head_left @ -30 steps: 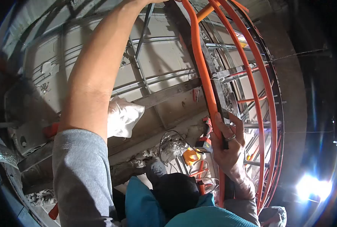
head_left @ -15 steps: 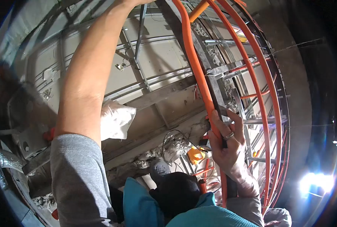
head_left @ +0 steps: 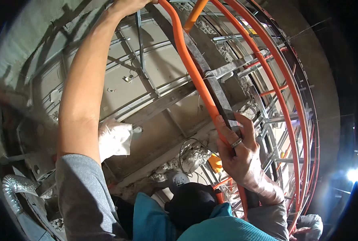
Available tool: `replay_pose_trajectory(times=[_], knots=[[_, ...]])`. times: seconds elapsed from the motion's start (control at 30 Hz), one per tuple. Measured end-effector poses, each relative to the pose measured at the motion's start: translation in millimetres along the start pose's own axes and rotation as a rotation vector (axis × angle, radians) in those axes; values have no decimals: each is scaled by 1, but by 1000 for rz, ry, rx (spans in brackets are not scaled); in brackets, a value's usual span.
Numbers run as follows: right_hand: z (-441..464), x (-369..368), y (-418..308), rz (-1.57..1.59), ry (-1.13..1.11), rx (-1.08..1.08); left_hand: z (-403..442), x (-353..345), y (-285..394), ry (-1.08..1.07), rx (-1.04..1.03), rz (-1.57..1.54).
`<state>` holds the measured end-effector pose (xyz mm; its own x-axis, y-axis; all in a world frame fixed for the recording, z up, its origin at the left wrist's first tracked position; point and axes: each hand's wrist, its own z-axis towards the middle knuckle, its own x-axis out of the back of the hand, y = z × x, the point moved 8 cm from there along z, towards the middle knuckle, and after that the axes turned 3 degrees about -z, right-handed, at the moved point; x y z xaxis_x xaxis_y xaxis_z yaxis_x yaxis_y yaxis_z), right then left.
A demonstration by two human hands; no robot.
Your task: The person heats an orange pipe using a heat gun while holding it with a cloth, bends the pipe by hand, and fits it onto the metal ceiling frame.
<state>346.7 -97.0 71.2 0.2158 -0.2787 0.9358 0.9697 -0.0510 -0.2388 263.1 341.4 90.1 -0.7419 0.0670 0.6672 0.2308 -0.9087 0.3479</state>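
Observation:
A long orange conduit pipe [head_left: 195, 76] runs from the top edge down past a dark metal beam [head_left: 209, 86], bending near its upper end. My left hand [head_left: 130, 5] is stretched up to that upper end, its fingertips at the pipe and partly cut off by the frame edge. Lower down, my right hand [head_left: 241, 158], with a ring on one finger, is closed around the pipe where it lies against the beam. Thumb and fingers lie on opposite sides there; the palm side is hidden.
A person in teal with dark hair [head_left: 193, 207] is close below. More orange pipes [head_left: 285, 108] curve along the right among metal framing. A white bag [head_left: 115, 138] hangs beside my left arm. Silver flexible duct [head_left: 16, 188] is at lower left, and a bright lamp [head_left: 355, 176] shines at right.
The view has shifted and turned slightly, so the upper pipe and my left hand appear farther left. My right hand keeps its hold at about the same spot on the pipe.

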Motion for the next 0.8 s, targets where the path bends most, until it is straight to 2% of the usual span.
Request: replay_pose_trajectory(times=[0.13, 0.33, 0.4, 0.53, 0.6, 0.73, 0.8], knots=[[1, 2, 1, 31, -44, -63, -1, -1, -4, 63, 2, 6], [2, 4, 0, 28, 2, 4, -1, -6, -14, 43, 8, 25], [1, 2, 3, 58, -74, -72, 0, -3, -12, 57, 9, 32], [1, 1, 3, 120, -42, -6, 0, -2, -9, 42, -1, 21], [1, 3, 2, 83, -18, 19, 0, -6, -16, -19, 110, -6], [0, 4, 4, 108, -12, -10, 3, -10, -31, -24, 73, -4], [0, 3, 5, 111, -23, -22, 5, -19, -48, -18, 1, 118]])
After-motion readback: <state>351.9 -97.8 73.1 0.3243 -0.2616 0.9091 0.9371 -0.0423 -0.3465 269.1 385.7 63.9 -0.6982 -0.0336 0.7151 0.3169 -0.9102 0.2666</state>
